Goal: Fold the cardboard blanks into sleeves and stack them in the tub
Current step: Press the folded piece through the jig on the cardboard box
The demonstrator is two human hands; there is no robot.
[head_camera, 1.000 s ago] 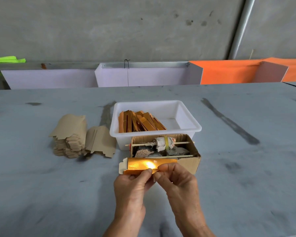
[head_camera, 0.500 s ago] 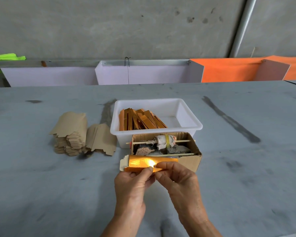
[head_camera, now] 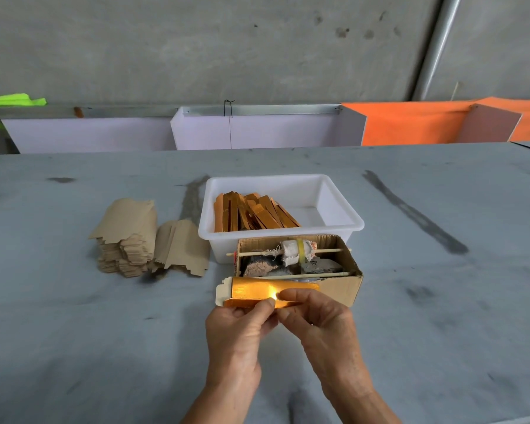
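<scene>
Head view: gold sleeve (head_camera: 257, 292) lies left-right, just before the cardboard box (head_camera: 343, 286). Left hand (head_camera: 237, 335) and right hand (head_camera: 322, 319) pinch its near edge.

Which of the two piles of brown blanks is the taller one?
The left pile, farther from the tub; the right pile beside it is only a few sheets.

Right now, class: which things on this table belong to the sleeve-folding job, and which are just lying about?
Job:
gold blank in left hand and right hand
brown blank stacks
white tub
folded sleeves

Lying about:
cardboard box of rags and sticks
green cloth
</scene>
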